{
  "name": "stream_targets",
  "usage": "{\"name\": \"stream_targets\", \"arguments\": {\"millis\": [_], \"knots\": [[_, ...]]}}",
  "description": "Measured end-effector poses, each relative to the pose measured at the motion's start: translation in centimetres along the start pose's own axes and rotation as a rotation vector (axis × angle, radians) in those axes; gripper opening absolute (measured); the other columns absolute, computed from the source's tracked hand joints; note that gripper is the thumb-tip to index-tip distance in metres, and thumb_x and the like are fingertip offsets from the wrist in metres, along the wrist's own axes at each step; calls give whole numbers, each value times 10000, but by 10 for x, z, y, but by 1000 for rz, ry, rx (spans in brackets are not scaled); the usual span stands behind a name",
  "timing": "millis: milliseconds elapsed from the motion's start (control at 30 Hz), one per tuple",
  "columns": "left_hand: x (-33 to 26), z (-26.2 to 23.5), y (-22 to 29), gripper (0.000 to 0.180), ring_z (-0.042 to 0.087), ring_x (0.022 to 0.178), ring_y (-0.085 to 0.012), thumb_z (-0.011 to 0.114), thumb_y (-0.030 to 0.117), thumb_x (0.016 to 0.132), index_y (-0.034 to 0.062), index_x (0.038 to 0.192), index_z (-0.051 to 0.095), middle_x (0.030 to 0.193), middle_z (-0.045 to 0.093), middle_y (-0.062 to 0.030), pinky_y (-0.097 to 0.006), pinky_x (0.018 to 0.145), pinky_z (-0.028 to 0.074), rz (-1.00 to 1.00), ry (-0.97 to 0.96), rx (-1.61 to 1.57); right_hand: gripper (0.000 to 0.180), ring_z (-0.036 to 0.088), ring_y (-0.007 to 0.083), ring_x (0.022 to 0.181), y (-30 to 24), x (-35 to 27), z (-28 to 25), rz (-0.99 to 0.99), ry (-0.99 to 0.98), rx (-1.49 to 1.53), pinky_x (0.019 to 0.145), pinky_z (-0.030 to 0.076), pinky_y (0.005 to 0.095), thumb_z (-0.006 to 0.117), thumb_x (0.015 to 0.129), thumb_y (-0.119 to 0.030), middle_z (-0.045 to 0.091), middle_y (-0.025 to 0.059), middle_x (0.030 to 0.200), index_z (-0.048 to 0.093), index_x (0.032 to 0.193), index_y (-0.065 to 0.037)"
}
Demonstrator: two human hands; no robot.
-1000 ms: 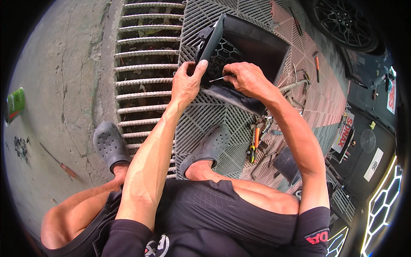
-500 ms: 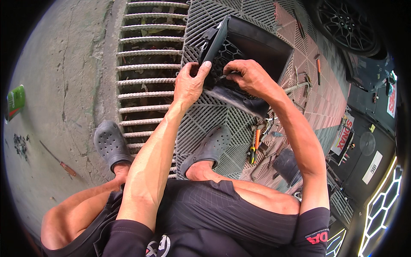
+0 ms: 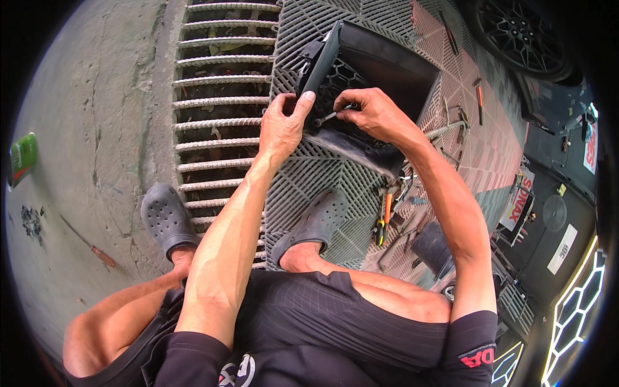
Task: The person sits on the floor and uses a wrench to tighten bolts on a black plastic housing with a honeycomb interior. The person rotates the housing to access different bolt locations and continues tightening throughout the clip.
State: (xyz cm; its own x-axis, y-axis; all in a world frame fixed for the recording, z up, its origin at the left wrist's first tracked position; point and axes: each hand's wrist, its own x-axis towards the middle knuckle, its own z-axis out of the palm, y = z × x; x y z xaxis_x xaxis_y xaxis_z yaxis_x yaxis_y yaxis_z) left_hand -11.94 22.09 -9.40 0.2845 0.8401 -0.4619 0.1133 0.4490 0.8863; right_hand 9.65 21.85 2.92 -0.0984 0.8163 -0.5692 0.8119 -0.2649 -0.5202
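Note:
A black plastic car grille piece (image 3: 380, 71) with a honeycomb mesh stands tilted on the grey grid floor tiles in front of me. My left hand (image 3: 284, 126) grips its near left edge, thumb up against the mesh. My right hand (image 3: 371, 113) pinches a thin silver tool (image 3: 325, 118), its tip pointing left toward my left thumb at the mesh. Both hands nearly touch over the lower part of the piece.
A metal drain grate (image 3: 216, 103) runs on the left, bare concrete beyond it. Pliers with orange handles (image 3: 385, 216) and other hand tools lie on the tiles to my right. A car wheel (image 3: 519, 29) is at the top right. My feet wear grey clogs (image 3: 164, 216).
My right hand has drawn closer to my left hand, bringing the silver tool against the mesh. The grille piece stays in place.

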Motion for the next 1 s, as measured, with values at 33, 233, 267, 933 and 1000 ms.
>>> {"name": "stream_targets", "arguments": {"millis": [33,233,267,933,1000], "knots": [[0,0,0,859,729,1009,-251,733,739,963,-64,1270,723,1069,775,-182,-395,940,566,5,3,7,219,675,262,762,1,1,0,3,-6,-10,767,540,447,792,955,-127,711,162,815,778,1141,-13],[-1,0,1,862,729,1021,-256,730,738,966,-74,1255,724,1082,777,-192,-400,948,564,-7,-8,-19,243,738,366,861,5,13,2,-22,-7,-85,812,566,491,780,956,-130,755,230,897,779,1154,11],[-1,1,1,863,729,1021,-256,730,737,967,-77,1254,724,1083,777,-193,-400,948,564,0,-8,-20,250,751,387,890,5,15,1,-28,-11,-109,825,573,500,779,958,-132,767,245,922,782,1159,15],[1,-2,-1,843,727,1020,-259,722,722,982,-77,1250,726,1075,775,-197,-402,947,561,23,-9,19,253,738,455,1031,-9,39,2,-158,-63,-418,911,606,511,795,921,-103,740,282,1104,748,1145,6],[0,-2,0,836,729,1017,-253,723,717,984,-77,1245,727,1072,778,-195,-398,943,562,16,-13,12,190,716,463,1044,-5,36,6,-339,-11,-506,905,602,515,764,936,-91,708,269,1133,735,1103,-4]]}}
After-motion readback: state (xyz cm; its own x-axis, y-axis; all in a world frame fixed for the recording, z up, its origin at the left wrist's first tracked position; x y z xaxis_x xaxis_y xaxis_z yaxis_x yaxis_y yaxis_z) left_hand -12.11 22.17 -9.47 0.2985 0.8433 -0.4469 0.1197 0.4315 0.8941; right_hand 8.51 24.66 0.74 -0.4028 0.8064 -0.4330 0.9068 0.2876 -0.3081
